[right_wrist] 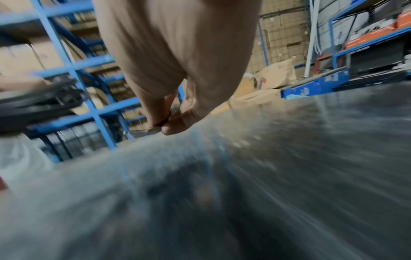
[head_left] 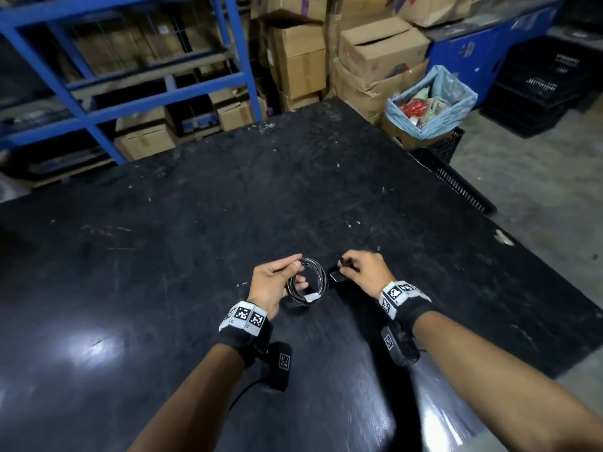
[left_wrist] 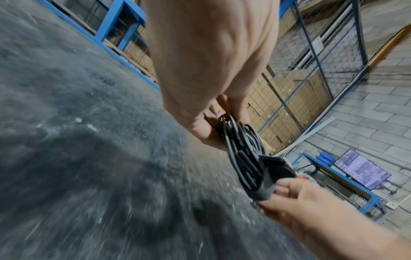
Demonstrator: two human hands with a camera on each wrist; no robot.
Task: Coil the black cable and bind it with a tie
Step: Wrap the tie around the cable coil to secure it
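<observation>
The black cable is wound into a small round coil and held just above the black table. My left hand grips the coil's left side, thumb on top and fingers through the loop. A pale connector shows at the coil's near side. Just right of the coil, my right hand pinches a black tie strap. In the left wrist view my left hand holds the cable, and the tie lies against its lower end. The right wrist view shows my right hand pinching the thin tie; the cable is blurred at the left.
Blue shelving and stacked cardboard boxes stand behind the table. A bin with a blue liner sits past the far right corner, with black crates beyond it. The table's right edge drops to a grey floor.
</observation>
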